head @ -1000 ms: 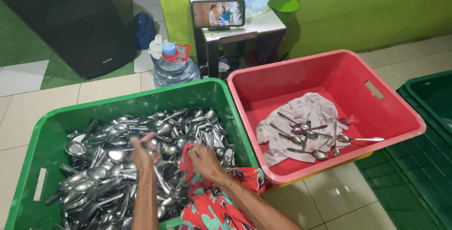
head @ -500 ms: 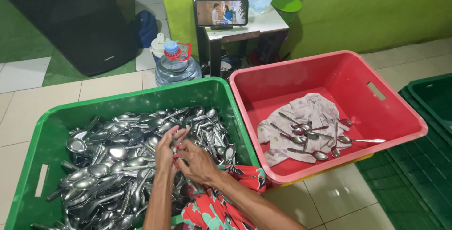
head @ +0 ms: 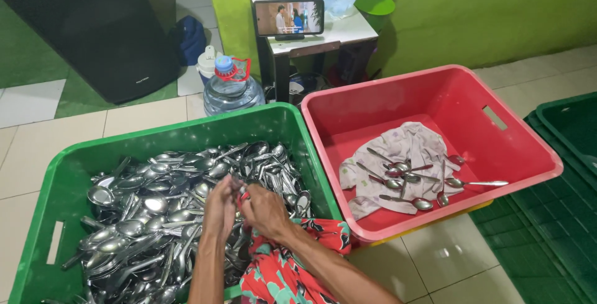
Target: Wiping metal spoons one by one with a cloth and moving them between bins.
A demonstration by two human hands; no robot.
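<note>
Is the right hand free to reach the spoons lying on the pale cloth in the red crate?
Probably not at once: the right hand is wrapped in the red patterned cloth, pressed against the left hand over the green crate. The spoons themselves lie uncovered in the open red crate.

Two crates, one green (head: 292,131) and one red (head: 398,86), two cloths, two water bottles, countless spoons (head: 149,204)

Both forearms are bare, with no sleeves, no watch and no rings visible. The left hand (head: 221,207) and the right hand (head: 264,210) wear no gloves.
</note>
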